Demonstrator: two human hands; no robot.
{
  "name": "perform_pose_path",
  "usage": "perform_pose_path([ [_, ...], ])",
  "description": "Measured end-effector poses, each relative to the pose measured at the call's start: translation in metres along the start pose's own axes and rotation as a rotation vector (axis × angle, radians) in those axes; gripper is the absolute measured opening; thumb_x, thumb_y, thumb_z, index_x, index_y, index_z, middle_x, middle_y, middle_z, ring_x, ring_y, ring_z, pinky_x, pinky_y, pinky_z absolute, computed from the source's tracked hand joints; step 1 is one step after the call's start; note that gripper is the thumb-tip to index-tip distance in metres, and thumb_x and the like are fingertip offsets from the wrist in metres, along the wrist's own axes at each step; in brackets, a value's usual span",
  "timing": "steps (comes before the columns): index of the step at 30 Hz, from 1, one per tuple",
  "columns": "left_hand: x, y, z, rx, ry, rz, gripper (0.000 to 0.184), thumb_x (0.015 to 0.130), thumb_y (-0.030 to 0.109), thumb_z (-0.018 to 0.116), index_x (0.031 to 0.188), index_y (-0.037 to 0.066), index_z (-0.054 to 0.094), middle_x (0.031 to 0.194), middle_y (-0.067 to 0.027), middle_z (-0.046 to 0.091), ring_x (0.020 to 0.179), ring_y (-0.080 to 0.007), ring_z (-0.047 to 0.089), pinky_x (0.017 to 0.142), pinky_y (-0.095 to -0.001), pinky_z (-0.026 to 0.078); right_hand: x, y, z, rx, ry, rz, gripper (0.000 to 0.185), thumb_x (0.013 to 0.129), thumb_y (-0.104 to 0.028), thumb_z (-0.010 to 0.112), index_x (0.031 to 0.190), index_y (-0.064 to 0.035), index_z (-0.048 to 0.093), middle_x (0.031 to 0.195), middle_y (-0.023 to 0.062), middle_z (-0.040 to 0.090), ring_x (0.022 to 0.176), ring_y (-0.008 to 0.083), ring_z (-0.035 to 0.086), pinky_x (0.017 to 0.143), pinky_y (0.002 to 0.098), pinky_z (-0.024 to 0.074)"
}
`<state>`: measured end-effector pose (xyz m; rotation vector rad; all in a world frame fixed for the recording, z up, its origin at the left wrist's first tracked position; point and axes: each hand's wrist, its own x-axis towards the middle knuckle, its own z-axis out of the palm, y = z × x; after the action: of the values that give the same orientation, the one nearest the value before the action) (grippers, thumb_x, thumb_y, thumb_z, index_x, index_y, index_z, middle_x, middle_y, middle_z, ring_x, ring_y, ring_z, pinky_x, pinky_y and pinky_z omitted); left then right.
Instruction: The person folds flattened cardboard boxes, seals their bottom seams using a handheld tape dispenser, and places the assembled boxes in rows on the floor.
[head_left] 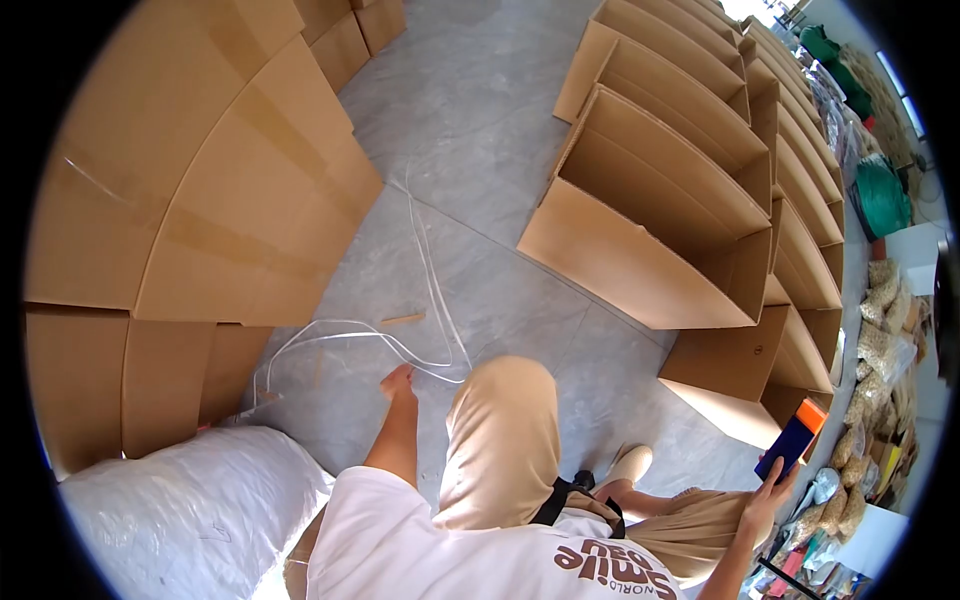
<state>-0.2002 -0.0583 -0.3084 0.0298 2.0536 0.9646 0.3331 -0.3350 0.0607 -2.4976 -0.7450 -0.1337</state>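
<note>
My right hand [768, 500] holds a dark blue box with an orange end [792, 440], at the lower right beside the open cardboard cartons. My left hand [398, 378] hangs low over the grey floor, near a loose white strap [345, 328]; its fingers look drawn together, and whether anything is in them is too small to tell. The strap loops across the floor ahead of my knee. A short brown strip [402, 319] lies beside it.
Taped closed cartons [255, 190] are stacked at the left. Rows of open empty cartons [640, 250] stand at the right. A large plastic-wrapped bundle [200, 510] is at the lower left. Bags of goods [880, 330] and a green roll [882, 195] lie at the far right.
</note>
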Motion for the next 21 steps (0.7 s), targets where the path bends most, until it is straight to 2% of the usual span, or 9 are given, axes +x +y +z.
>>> perform_pose_path([
  [3, -0.009, 0.005, 0.005, 0.012, 0.098, -0.043, 0.026, 0.066, 0.017, 0.078, 0.076, 0.001, 0.061, 0.064, -0.0076, 0.06, 0.048, -0.0159, 0.053, 0.041, -0.0281, 0.042, 0.001, 0.023, 0.002, 0.009, 0.018, -0.117, 0.057, 0.095, -0.037, 0.046, 0.134, 0.0025, 0.034, 0.114, 0.0242, 0.05, 0.093, 0.0306, 0.054, 0.088, 0.036, 0.0411],
  [6, -0.014, 0.003, 0.017, 0.246, 0.091, -0.129, 0.037, 0.063, 0.024, 0.082, 0.082, -0.001, 0.062, 0.068, -0.0128, 0.062, 0.052, -0.0199, 0.058, 0.043, -0.0292, 0.046, -0.004, 0.012, 0.001, -0.155, 0.056, -0.039, 0.058, 0.095, -0.033, 0.045, 0.136, 0.0043, 0.029, 0.104, 0.0173, 0.06, 0.099, 0.0227, 0.053, 0.09, 0.0327, 0.0384],
  [9, -0.017, -0.001, 0.029, 0.473, 0.046, -0.145, 0.046, 0.059, 0.029, 0.084, 0.084, -0.003, 0.063, 0.071, -0.0165, 0.064, 0.054, -0.0227, 0.062, 0.044, -0.0312, 0.048, -0.005, 0.031, -0.001, -0.287, 0.145, -0.132, 0.057, 0.095, -0.032, 0.047, 0.135, 0.0047, 0.03, 0.11, 0.0185, 0.057, 0.102, 0.0254, 0.051, 0.092, 0.0331, 0.0374],
  [12, -0.018, -0.006, 0.044, 0.593, 0.036, -0.024, 0.05, 0.056, 0.033, 0.086, 0.082, -0.003, 0.062, 0.073, -0.0172, 0.065, 0.056, -0.0229, 0.064, 0.045, -0.0352, 0.05, -0.007, 0.051, -0.014, -0.208, 0.057, -0.016, 0.057, 0.095, -0.031, 0.047, 0.137, 0.0029, 0.03, 0.126, 0.0219, 0.045, 0.111, 0.0304, 0.044, 0.094, 0.0358, 0.0365],
  [14, -0.023, 0.001, 0.049, 0.639, -0.016, -0.009, 0.042, 0.06, 0.029, 0.082, 0.08, -0.002, 0.063, 0.07, -0.0155, 0.065, 0.053, -0.022, 0.063, 0.046, -0.0356, 0.052, -0.01, 0.064, -0.025, -0.996, 0.086, -0.691, 0.055, 0.095, -0.031, 0.047, 0.136, 0.0009, 0.032, 0.13, 0.0236, 0.041, 0.112, 0.0348, 0.043, 0.096, 0.0379, 0.0346],
  [15, -0.001, -0.015, 0.053, 0.646, -0.023, -0.009, 0.042, 0.06, 0.029, 0.082, 0.08, -0.002, 0.063, 0.07, -0.0155, 0.065, 0.053, -0.022, 0.063, 0.046, -0.0356, 0.052, -0.014, 0.07, -0.022, -0.504, -0.076, -0.055, 0.049, 0.098, -0.029, 0.036, 0.141, -0.0086, 0.025, 0.145, 0.018, 0.024, 0.129, 0.0327, 0.03, 0.108, 0.0374, 0.0235],
  [17, 0.052, -0.056, 0.066, 0.796, 0.073, 0.116, 0.028, 0.064, 0.022, 0.077, 0.074, 0.0, 0.063, 0.063, -0.0129, 0.064, 0.047, -0.0208, 0.061, 0.045, -0.0335, 0.052, -0.017, 0.061, -0.021, -0.493, -0.047, 0.007, 0.047, 0.099, -0.027, 0.035, 0.142, -0.0122, 0.025, 0.145, 0.0172, 0.024, 0.129, 0.0326, 0.028, 0.108, 0.0372, 0.0229],
  [18, 0.041, -0.045, 0.067, 0.798, 0.07, 0.12, 0.028, 0.064, 0.022, 0.077, 0.074, 0.0, 0.063, 0.063, -0.0129, 0.064, 0.047, -0.0208, 0.061, 0.045, -0.0335, 0.052, -0.018, 0.057, -0.021, -0.476, -0.019, 0.064, 0.045, 0.099, -0.025, 0.033, 0.142, -0.0157, 0.025, 0.145, 0.0163, 0.024, 0.13, 0.0325, 0.027, 0.108, 0.0369, 0.0223],
  [21, 0.003, -0.017, 0.069, 0.767, -0.003, -0.009, 0.018, 0.068, 0.015, 0.07, 0.073, 0.0, 0.063, 0.064, -0.0123, 0.064, 0.05, -0.0202, 0.062, 0.044, -0.0323, 0.052, -0.022, 0.04, -0.025, -0.476, -0.066, 0.109, 0.046, 0.099, -0.028, 0.033, 0.142, -0.0149, 0.025, 0.145, 0.0155, 0.025, 0.13, 0.0328, 0.027, 0.108, 0.0364, 0.0218],
])
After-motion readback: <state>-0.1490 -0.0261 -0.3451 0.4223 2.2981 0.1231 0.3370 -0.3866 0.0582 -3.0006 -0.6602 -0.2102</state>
